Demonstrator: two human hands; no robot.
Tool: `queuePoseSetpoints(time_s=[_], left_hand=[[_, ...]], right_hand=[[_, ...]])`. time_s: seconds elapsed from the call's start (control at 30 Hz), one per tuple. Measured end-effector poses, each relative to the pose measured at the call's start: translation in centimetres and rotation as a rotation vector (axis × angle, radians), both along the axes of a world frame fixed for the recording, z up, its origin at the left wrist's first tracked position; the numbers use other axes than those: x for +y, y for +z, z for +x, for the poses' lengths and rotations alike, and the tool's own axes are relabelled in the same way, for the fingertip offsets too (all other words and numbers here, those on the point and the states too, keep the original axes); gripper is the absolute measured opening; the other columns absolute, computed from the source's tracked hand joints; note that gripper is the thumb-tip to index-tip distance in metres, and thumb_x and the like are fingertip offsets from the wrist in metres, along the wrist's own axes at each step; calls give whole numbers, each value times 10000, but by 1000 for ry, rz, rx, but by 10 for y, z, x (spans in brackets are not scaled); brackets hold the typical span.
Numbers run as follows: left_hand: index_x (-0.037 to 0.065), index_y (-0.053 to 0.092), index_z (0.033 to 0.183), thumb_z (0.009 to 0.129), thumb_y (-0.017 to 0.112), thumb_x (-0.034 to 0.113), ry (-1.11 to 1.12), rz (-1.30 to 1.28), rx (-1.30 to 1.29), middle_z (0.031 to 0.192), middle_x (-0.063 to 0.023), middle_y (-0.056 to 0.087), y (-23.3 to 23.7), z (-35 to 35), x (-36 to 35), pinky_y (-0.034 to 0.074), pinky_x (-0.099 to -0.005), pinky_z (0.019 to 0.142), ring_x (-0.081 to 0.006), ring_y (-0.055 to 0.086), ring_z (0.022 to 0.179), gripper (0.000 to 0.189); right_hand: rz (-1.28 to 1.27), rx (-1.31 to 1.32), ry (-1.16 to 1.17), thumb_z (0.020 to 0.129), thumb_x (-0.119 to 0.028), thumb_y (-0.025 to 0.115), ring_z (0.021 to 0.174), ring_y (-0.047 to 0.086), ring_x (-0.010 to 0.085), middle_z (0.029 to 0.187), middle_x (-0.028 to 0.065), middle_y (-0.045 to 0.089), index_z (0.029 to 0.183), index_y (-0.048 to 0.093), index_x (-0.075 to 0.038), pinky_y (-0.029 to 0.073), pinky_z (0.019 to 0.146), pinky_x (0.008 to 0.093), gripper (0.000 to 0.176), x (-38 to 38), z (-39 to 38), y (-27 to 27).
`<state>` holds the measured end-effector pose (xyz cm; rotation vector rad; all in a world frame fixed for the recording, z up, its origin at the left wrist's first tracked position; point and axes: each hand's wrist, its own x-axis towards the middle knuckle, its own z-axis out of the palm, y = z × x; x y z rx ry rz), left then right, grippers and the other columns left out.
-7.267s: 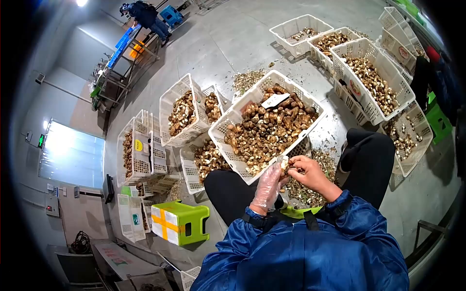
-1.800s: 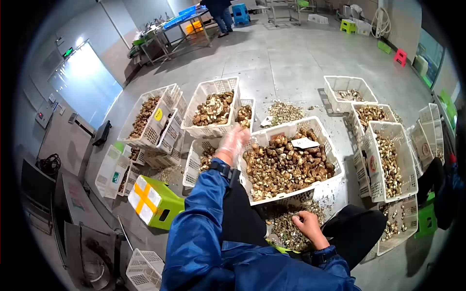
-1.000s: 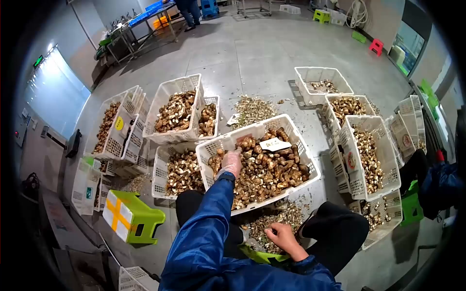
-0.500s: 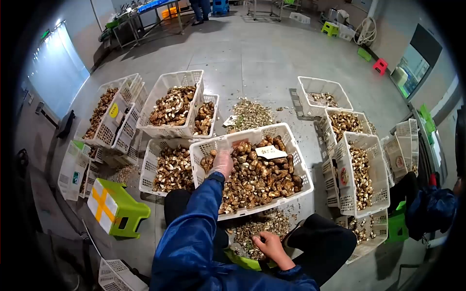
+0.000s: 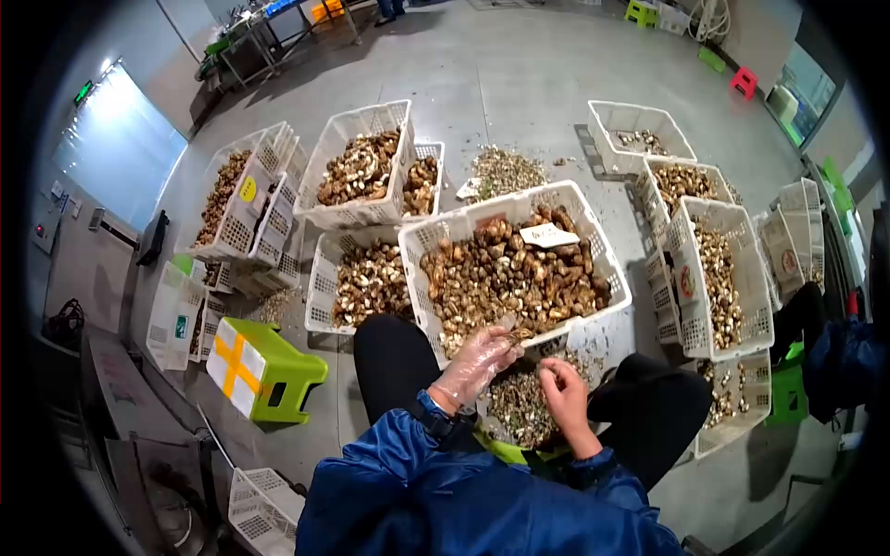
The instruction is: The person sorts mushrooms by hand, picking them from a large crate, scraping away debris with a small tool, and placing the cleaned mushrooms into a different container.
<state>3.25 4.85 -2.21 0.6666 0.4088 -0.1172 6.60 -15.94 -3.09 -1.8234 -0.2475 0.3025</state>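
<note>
My left hand (image 5: 480, 361), in a clear plastic glove, is closed around a brown mushroom (image 5: 521, 334) at the near edge of the large white crate (image 5: 607, 320). Brown and pale mushrooms (image 5: 501, 273) fill this crate, and a white card with writing (image 5: 549, 235) lies on top of them. My right hand (image 5: 565, 397) is bare and sits just right of the left one, apart from the mushroom. Its thumb and fingers are pinched together; anything between them is too small to make out. Under both hands is a pile of trimmings (image 5: 521, 408) between my knees.
White crates of mushrooms stand at left (image 5: 357, 213) and right (image 5: 728, 343). A green stool with orange tape (image 5: 287, 371) is on the left. More scraps (image 5: 505, 171) lie on the floor beyond the large crate. Someone in dark blue (image 5: 839, 366) sits at far right.
My left hand has come back from inside the large crate toward my lap with a mushroom in it. The right hand has risen closer to it. The view has shifted.
</note>
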Motion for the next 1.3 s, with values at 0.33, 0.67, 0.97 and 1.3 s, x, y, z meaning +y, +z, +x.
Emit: queuePoseSetpoints(time_s=[0.33,0.67,0.97,1.3], left_hand=[[-29,521,1339,963,653,124,-129,335,-97,1124,-20,609,25,-36,-41,489,-253,877,-93,579,990,427],[-33,486,1356,1000,628,199,-159,218,-86,1109,-31,609,31,-46,-46,496,-298,917,-115,613,963,448],[24,551,1222,1028,583,190,-96,51,-96,1131,-41,610,25,-48,-47,548,-289,903,-147,650,999,257],[-9,552,1303,1047,533,151,-168,-32,-57,1182,-56,613,14,-47,-58,573,-281,886,-148,649,996,303]], right_hand=[[359,79,-92,956,-99,648,684,486,29,1058,23,690,1005,692,46,406,607,217,160,-6,-9,-2],[429,117,-65,982,-106,611,740,612,66,905,16,713,1074,682,32,501,694,230,180,-12,-19,6],[52,-328,-10,885,-55,690,794,657,142,1092,111,710,861,673,46,504,652,283,105,-14,-20,32],[-86,-382,-89,894,-34,647,630,593,163,799,113,652,1016,702,-1,480,601,297,138,-15,-17,32]])
